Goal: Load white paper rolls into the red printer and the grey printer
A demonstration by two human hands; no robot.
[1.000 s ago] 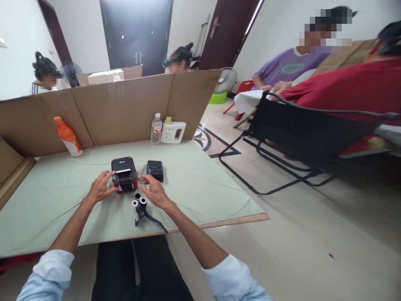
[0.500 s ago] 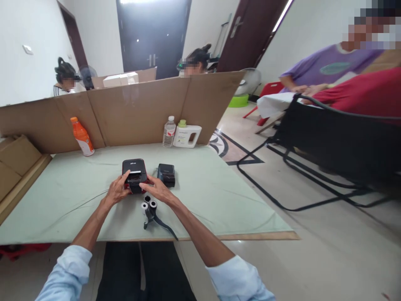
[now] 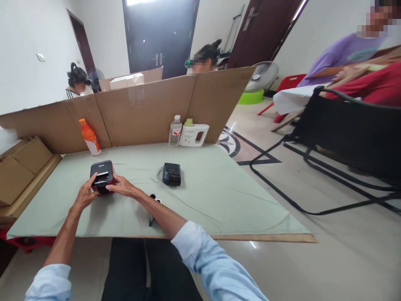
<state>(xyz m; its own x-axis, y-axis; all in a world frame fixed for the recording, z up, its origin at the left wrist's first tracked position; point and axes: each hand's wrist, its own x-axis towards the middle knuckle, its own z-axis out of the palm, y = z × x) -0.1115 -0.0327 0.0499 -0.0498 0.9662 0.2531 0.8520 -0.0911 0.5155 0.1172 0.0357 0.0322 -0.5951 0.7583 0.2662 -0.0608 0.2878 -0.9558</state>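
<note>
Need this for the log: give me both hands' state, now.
Left hand: closed on the left side of the red and black printer.
Right hand: gripping the same printer's front right side.

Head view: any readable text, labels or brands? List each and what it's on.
None can be read.
Red and black printer, held by the left hand and right hand: small pale mark on the lid, blurred.
Orange bottle: label too small.
Clear water bottle: label too small.
White jug: print blurred.
Black device: no text visible.
</note>
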